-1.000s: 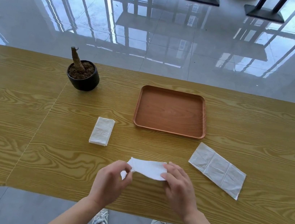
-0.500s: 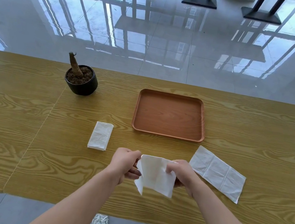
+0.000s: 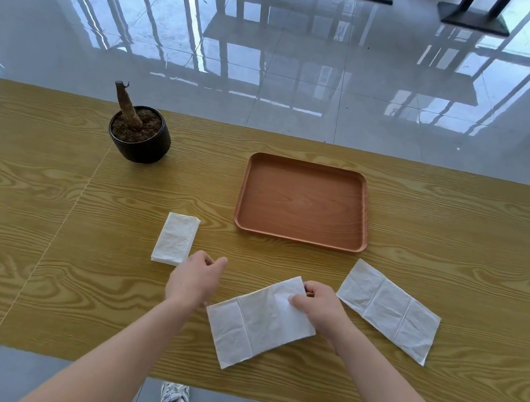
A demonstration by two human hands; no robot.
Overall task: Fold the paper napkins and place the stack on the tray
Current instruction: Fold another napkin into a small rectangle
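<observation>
Glossy grey floor tiles (image 3: 274, 76) mirror a window grid beyond the far edge of the wood-grain table (image 3: 456, 234). Toward the far left of the table stands a black pot (image 3: 139, 142) of soil with a bare stump (image 3: 126, 104) leaning in it. Nearer the front edge lies a folded napkin stack (image 3: 176, 238), small and compact. The left hand (image 3: 195, 276) hovers just right of that stack, fingers loosely curled and holding nothing, close to the stack's near corner but whether it touches I cannot tell. Next comes a half-unfolded napkin (image 3: 256, 322) lying flat and skewed near the front edge; the right hand (image 3: 317, 305) pinches its far right corner between thumb and fingers. Behind the hands, mid-table, sits the brown tray (image 3: 299, 239), with bare table between it and the hands. Rightmost, an open napkin (image 3: 388, 306) lies creased in panels, apart from the tray's near right corner.
</observation>
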